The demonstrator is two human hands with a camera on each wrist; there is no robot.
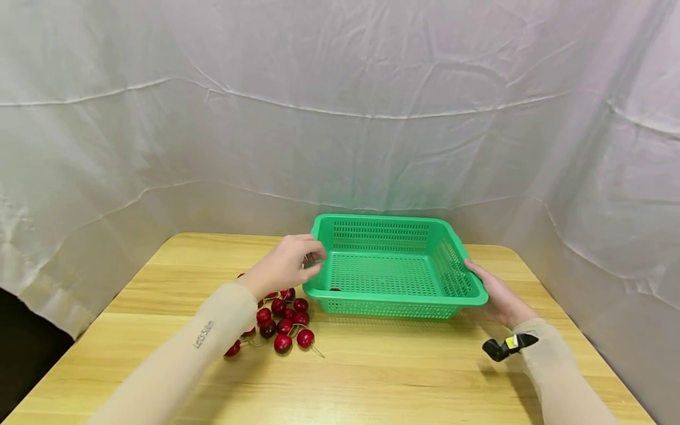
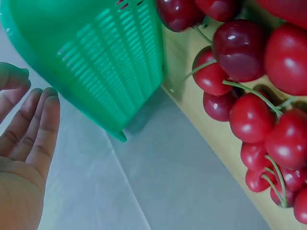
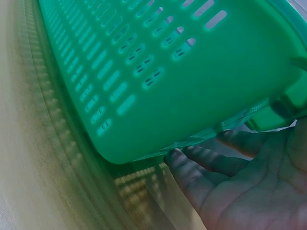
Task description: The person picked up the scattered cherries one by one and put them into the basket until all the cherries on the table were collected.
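Note:
A green plastic basket (image 1: pixel 393 302) with slotted walls stands on the wooden table. My left hand (image 1: pixel 289 262) hovers over its left rim, fingers loosely bent, with nothing visible between them. In the left wrist view the left hand (image 2: pixel 26 139) appears beside the basket (image 2: pixel 96 72). Red cherries (image 1: pixel 283 343), many with green stems, lie in a pile left of the basket, partly hidden by my left forearm. One cherry (image 1: pixel 335 289) shows inside the basket, by its front wall. My right hand (image 1: pixel 496 292) holds the right side, thumb over the rim, fingertips (image 3: pixel 177 155) against the outer wall.
Pale wrinkled fabric (image 1: pixel 372 118) hangs behind and beside the table. The wooden tabletop (image 1: pixel 372 372) extends in front of the basket. A small black device (image 1: pixel 504 346) is strapped to the right wrist.

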